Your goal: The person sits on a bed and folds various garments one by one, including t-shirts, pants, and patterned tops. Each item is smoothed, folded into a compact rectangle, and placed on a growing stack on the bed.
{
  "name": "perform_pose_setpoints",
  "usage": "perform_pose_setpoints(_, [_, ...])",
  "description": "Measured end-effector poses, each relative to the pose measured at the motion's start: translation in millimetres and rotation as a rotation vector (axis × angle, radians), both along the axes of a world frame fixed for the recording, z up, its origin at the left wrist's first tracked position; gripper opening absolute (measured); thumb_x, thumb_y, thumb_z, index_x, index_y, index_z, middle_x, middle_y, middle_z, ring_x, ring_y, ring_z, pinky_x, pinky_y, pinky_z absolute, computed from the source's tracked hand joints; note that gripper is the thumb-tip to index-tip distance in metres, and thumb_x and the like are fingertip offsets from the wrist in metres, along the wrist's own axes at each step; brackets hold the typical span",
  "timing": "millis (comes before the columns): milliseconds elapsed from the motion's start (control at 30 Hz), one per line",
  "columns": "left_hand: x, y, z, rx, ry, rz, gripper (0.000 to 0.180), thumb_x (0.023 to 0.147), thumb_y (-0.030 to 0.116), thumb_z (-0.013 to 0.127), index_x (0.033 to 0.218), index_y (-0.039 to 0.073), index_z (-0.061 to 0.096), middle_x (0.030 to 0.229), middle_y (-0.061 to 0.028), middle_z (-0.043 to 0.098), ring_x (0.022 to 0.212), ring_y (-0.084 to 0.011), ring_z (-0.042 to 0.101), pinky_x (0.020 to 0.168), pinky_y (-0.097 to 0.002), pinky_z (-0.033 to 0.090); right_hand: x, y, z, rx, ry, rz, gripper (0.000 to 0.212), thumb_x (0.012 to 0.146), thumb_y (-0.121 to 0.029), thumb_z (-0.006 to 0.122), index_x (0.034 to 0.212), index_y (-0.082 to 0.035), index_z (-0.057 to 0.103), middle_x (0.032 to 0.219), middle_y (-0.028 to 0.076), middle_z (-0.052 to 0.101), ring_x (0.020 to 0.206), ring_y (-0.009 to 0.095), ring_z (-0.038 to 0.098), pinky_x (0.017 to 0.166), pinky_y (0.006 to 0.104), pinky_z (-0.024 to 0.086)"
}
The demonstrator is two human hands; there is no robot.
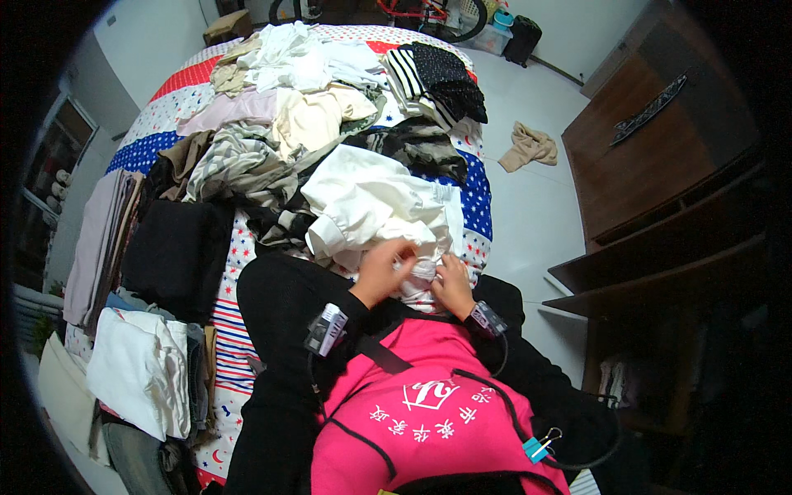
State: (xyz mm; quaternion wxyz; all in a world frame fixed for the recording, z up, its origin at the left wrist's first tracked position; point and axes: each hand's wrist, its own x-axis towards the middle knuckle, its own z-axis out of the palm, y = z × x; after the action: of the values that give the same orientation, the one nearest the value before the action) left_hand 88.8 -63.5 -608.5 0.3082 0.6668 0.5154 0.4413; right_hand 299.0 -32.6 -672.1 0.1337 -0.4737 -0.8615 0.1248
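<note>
On the bed spreads a white garment, probably light, soft and limp, best held by its gathered edge between the left grip and the right grip, the rest reaching beyond. The left curls part-open, its hold unclear; the right looks pinched on that edge.

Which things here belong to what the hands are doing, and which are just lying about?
Belonging: white garment at the left hand and right hand; probably rumpled clothes, folded clothes.

Apparently lying about: bicycle; black case; tan cloth on the floor.
</note>
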Motion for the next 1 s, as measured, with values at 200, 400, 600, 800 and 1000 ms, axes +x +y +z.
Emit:
perform_pose_setpoints(200, [17.1, -9.5, 12.8, 0.148, 0.276, -0.112, 0.052, 0.068, 0.017, 0.070, 0.115, 0.006, 0.054, 0.108, -0.0159, 0.058, 0.098, -0.0338, 0.056, 0.087, -0.0390, 0.044, -6.4, -12.3, 74.8, -0.418, 0.637, 0.041, 0.023, 0.092, -0.021, 0.051, 0.092, 0.001, 0.057, 0.080, 0.010, 0.059, 0.079, 0.024, 0.056, 0.075, 0.0327, 0.043])
perform_pose_setpoints(400, [12.3, -22.0, 38.7, -0.394, -0.397, -0.357, 0.036, 0.082, 0.007, 0.059, 0.117, 0.000, 0.051, 0.102, -0.0057, 0.062, 0.087, -0.0139, 0.060, 0.077, -0.0265, 0.048, 8.8, -8.8, 146.2, -0.825, 1.057, -0.043, 0.026, 0.089, -0.024, 0.058, 0.100, 0.000, 0.056, 0.090, 0.001, 0.057, 0.085, 0.012, 0.053, 0.077, 0.0248, 0.044])
perform_pose_setpoints(600, [-10.1, -32.8, 33.1, -0.637, -1.455, -0.155, 0.038, 0.094, 0.026, 0.049, 0.124, 0.002, 0.049, 0.115, -0.0105, 0.059, 0.100, -0.0200, 0.060, 0.087, -0.0353, 0.050, 18.5, -23.9, 143.8, -0.711, 0.562, 0.333, 0.051, 0.079, -0.016, 0.066, 0.124, -0.002, 0.048, 0.117, 0.009, 0.055, 0.108, 0.017, 0.052, 0.092, 0.0301, 0.041])
perform_pose_setpoints(800, [-21.7, -26.1, 18.7, -0.580, -1.610, -0.319, 0.047, 0.093, 0.038, 0.047, 0.127, 0.005, 0.048, 0.122, -0.0095, 0.056, 0.110, -0.0251, 0.055, 0.097, -0.0421, 0.043, 10.0, -31.9, 131.4, -1.131, 1.331, 0.290, 0.091, 0.073, -0.061, 0.064, 0.135, -0.001, 0.036, 0.140, 0.012, 0.037, 0.129, 0.024, 0.037, 0.108, 0.0367, 0.026])
perform_pose_setpoints(1000, [-23.1, -24.1, 31.6, -0.517, -1.591, -0.266, 0.048, 0.095, 0.038, 0.041, 0.130, 0.005, 0.044, 0.127, -0.0125, 0.052, 0.115, -0.0277, 0.052, 0.100, -0.0436, 0.039, 0.8, -49.6, 122.7, -0.259, 0.648, 0.318, 0.066, 0.065, -0.029, 0.077, 0.117, -0.002, 0.047, 0.134, 0.015, 0.040, 0.125, 0.031, 0.038, 0.103, 0.0389, 0.031])
